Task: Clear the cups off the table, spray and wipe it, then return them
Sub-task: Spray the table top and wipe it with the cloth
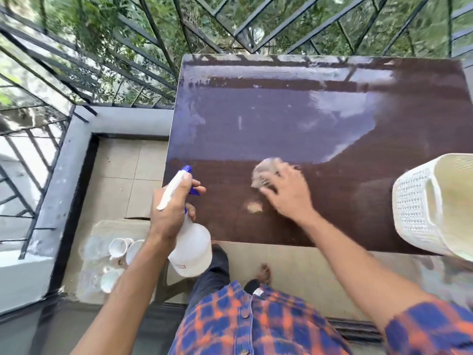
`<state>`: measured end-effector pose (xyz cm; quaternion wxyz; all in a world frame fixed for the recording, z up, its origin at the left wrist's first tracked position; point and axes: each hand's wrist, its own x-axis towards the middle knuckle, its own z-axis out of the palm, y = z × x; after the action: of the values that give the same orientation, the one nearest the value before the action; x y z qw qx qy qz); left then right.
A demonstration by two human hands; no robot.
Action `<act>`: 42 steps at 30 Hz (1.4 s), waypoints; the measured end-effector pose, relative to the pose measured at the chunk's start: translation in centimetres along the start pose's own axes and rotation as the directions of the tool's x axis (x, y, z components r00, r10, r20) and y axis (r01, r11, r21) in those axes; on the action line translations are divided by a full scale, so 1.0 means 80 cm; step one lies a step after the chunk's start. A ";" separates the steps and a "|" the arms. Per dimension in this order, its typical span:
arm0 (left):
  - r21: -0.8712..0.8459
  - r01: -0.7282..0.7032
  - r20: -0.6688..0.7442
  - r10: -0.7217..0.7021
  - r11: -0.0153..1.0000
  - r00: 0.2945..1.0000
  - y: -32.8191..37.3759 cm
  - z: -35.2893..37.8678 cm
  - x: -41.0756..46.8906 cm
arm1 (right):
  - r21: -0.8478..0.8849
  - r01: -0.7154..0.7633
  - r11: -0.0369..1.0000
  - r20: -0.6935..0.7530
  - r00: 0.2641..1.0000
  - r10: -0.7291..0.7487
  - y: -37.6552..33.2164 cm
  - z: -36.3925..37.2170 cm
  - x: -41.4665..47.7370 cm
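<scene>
Checked shirt (243, 321) fills the bottom edge. Above it, the left hand (171, 208) is wrapped round the neck of a spray bottle (192, 249), with a finger by the blue trigger. The bottle is light plastic and likely slick when wet. The right hand (286, 193) lies flat, fingers spread, pressing a soft cloth (263, 170) on the wet worktop (332, 124). At three o'clock from it, a white basket (422, 206) sits at the near edge. White cups (117, 248) stand on the floor at seven o'clock of the left hand. They are probably ceramic, rigid and breakable, best lifted by handle or body.

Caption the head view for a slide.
Right hand wipes the table with a cloth; left hand holds the spray bottle; cups sit at floor level.
</scene>
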<state>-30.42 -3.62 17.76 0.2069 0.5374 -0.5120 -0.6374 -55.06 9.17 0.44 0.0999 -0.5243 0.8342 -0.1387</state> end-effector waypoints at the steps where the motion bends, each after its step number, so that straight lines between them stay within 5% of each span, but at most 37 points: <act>1: -0.004 0.006 0.012 -0.006 1.000 1.000 -0.003 0.004 -0.003 | -0.037 -0.150 0.988 -0.039 0.988 0.148 0.034 -0.016 0.009; 4: -0.012 0.008 0.045 -0.007 1.000 0.999 -0.007 0.014 -0.009 | -0.075 -0.366 0.927 -0.053 0.930 0.363 0.077 -0.041 0.032; 7: -0.002 -0.008 0.057 0.008 1.000 0.998 -0.009 0.024 -0.013 | -0.099 -0.314 0.944 -0.068 0.949 0.309 0.033 -0.033 0.035; 10: -0.005 -0.009 0.076 0.009 1.000 0.997 -0.006 0.032 -0.015 | -0.056 0.018 0.998 0.021 1.000 -0.017 -0.049 -0.001 0.015; 12: 0.001 -0.008 0.086 0.008 1.000 0.996 -0.006 0.036 -0.016 | 0.033 0.312 0.950 0.143 0.939 -0.313 -0.095 0.015 -0.016; 14: 0.006 -0.012 0.086 0.012 1.000 0.996 -0.007 0.038 -0.017 | 0.055 0.457 0.888 0.220 0.862 -0.457 -0.100 0.021 -0.049; 16: 0.028 -0.012 0.097 0.009 1.000 0.995 -0.008 0.039 -0.017 | 0.053 0.337 0.940 0.124 0.932 -0.341 -0.069 0.016 -0.070; 18: 0.051 -0.002 0.116 -0.004 0.999 0.993 -0.008 0.037 -0.015 | 0.041 0.026 0.999 0.004 1.000 -0.027 -0.019 0.000 -0.095; 21: 0.068 0.010 0.153 -0.020 0.998 0.988 -0.010 0.030 -0.009 | 0.002 -0.385 0.923 -0.076 0.920 0.384 0.040 -0.022 -0.155; 25: 0.083 0.027 0.215 -0.045 0.996 0.976 -0.005 0.011 0.011 | -0.055 -0.475 0.878 -0.151 0.873 0.463 0.024 -0.003 -0.221; 27: 0.082 0.031 0.228 -0.049 0.996 0.972 -0.002 -0.004 0.024 | -0.070 -0.407 0.911 -0.129 0.909 0.397 -0.016 0.017 -0.224; 32: 0.068 0.020 0.192 -0.033 0.997 0.981 0.006 -0.062 0.056 | 0.011 0.083 0.997 0.001 0.997 -0.083 -0.146 0.071 -0.168; 37: 0.006 0.018 0.062 -0.018 1.000 0.998 0.009 -0.136 0.071 | 0.038 0.498 0.866 0.153 0.854 -0.498 -0.278 0.113 -0.059; 42: -0.055 0.051 -0.007 -0.051 0.997 0.999 0.001 -0.193 0.073 | -0.010 0.698 0.716 0.322 0.680 -0.659 -0.349 0.131 0.009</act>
<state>-18.56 -15.07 16.64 0.2072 0.5472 -0.4796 -0.6540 -28.42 -4.27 -0.08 0.1295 -0.8162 0.5622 -0.0304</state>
